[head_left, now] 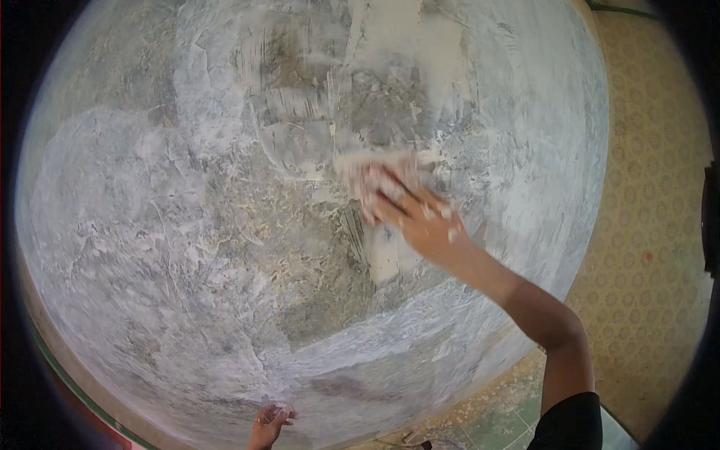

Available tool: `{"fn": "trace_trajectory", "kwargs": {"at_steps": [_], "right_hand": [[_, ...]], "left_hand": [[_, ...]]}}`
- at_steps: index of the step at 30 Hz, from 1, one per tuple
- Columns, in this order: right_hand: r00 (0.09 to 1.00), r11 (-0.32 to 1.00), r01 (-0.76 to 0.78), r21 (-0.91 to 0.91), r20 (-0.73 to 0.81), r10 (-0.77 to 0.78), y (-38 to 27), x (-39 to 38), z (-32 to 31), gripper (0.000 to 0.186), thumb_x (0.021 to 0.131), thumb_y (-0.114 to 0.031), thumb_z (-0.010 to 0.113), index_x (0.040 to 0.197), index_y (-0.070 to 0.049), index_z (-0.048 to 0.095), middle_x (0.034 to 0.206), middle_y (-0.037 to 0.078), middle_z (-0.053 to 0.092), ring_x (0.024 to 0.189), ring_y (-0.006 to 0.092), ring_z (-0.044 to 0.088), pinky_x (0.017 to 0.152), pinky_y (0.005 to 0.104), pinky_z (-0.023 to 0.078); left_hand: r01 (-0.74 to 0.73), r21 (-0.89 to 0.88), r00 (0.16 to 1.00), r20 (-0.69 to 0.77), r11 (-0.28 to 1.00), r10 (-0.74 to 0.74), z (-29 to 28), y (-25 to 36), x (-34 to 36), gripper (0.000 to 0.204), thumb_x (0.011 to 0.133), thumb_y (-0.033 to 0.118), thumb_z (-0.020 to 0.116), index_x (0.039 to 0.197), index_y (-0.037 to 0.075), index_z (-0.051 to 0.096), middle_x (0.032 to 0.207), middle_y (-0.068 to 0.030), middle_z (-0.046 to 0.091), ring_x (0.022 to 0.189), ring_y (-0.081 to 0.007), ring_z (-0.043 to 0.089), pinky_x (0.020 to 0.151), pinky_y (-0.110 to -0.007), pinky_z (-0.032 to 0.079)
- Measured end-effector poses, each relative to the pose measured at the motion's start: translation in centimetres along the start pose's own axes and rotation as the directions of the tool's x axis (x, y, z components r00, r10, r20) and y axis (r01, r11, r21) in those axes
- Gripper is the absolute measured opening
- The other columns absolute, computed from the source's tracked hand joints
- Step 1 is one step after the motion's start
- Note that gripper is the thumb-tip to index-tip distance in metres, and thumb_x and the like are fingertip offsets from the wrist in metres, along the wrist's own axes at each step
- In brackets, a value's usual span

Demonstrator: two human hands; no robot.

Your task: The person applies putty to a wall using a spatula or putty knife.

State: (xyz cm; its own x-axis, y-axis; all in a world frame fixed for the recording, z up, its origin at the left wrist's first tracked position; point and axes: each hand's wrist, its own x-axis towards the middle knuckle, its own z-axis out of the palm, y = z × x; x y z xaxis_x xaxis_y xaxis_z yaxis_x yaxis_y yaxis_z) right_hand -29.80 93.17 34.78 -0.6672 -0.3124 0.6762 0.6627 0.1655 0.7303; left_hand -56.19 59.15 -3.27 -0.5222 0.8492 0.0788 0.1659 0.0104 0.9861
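A broad wall [225, 225] coated in patchy grey and white plaster fills most of the view. My right hand [409, 206], spattered with white putty, is closed on a flat putty spreader [373, 159]. The spreader's pale, wide edge lies against the wall, smeared by motion, and my fingers cover most of it. Low in the view, close to the wall's bottom part, my left hand [270, 425] has its fingers curled together. Something whitish shows at its fingertips, too small to name.
To the right is a yellowish patterned wall [645, 195] beyond the plastered wall's edge. Below lies a green tiled floor [499, 429] strewn with pale crumbs. A small dark object [425, 445] sits at the bottom edge. A green strip [64, 371] runs along the lower left.
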Motion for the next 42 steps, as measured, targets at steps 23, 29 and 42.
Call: {"fn": "trace_trajectory", "kwargs": {"at_steps": [23, 29, 42], "right_hand": [[0.763, 0.603, -0.619, 0.504, 0.205, 0.613, 4.3, 1.6, -2.8, 0.035, 0.097, -0.025, 0.037, 0.124, -0.012, 0.056, 0.118, 0.017, 0.060, 0.101, 0.0361, 0.060, 0.082, 0.0421, 0.052], [0.853, 0.764, -0.355, 0.538, -0.149, 0.501, 24.3, 16.0, 3.2, 0.032, 0.088, -0.007, 0.044, 0.117, -0.007, 0.055, 0.102, 0.022, 0.062, 0.095, 0.0383, 0.059, 0.081, 0.0469, 0.047], [0.986, 0.941, -0.077, 0.331, -0.117, 0.122, -2.4, 0.1, -1.5, 0.052, 0.090, -0.026, 0.051, 0.140, -0.019, 0.036, 0.140, 0.013, 0.039, 0.127, 0.0278, 0.041, 0.092, 0.0378, 0.048]], "left_hand": [[0.104, -0.024, 0.994, 0.034, 0.994, -0.103, -1.9, -1.0, 1.0, 0.054, 0.093, 0.024, 0.057, 0.135, -0.004, 0.038, 0.108, -0.0154, 0.064, 0.095, -0.0251, 0.063, 0.080, -0.037, 0.050], [-0.005, -0.104, 1.000, 0.009, 0.995, 0.006, -0.1, 1.1, 2.4, 0.040, 0.094, 0.021, 0.056, 0.124, -0.004, 0.048, 0.101, -0.0158, 0.064, 0.093, -0.0259, 0.064, 0.074, -0.036, 0.053], [0.078, -0.132, 0.997, -0.018, 0.988, -0.081, -2.4, 2.3, -0.1, 0.028, 0.094, 0.018, 0.052, 0.113, -0.002, 0.057, 0.097, -0.0130, 0.064, 0.090, -0.0247, 0.063, 0.073, -0.037, 0.054]]}}
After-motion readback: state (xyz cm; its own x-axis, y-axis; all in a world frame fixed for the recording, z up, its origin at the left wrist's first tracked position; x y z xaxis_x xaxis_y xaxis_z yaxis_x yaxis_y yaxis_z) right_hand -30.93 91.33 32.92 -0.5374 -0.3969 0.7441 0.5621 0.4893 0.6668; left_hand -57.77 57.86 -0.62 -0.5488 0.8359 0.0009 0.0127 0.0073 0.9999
